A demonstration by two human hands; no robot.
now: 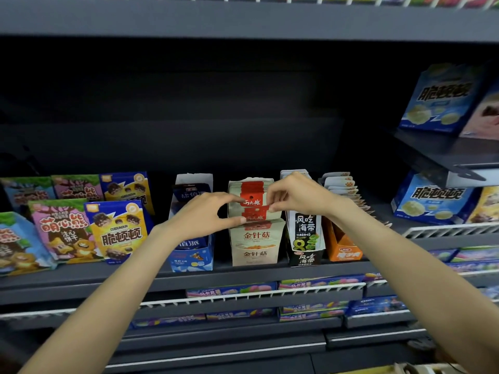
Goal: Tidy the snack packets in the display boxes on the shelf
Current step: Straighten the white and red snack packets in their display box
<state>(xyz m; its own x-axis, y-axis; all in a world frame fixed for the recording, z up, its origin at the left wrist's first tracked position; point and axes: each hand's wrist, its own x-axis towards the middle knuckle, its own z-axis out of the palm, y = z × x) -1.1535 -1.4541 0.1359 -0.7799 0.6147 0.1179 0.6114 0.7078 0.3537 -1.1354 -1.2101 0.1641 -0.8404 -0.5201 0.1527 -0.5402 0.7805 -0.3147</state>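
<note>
Both bare forearms reach up to the dark metal shelf [243,273]. Left hand [205,214] and right hand [297,194] pinch the red-topped beige snack packets [252,201] standing in the beige cardboard display box [255,252], between blue [191,261] and black [306,257] boxes.

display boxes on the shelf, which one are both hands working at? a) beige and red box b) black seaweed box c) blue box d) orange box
a: the left hand and right hand both have their fingers on the red-topped packets standing in the beige and red box, between the blue box and the black seaweed box.
</note>
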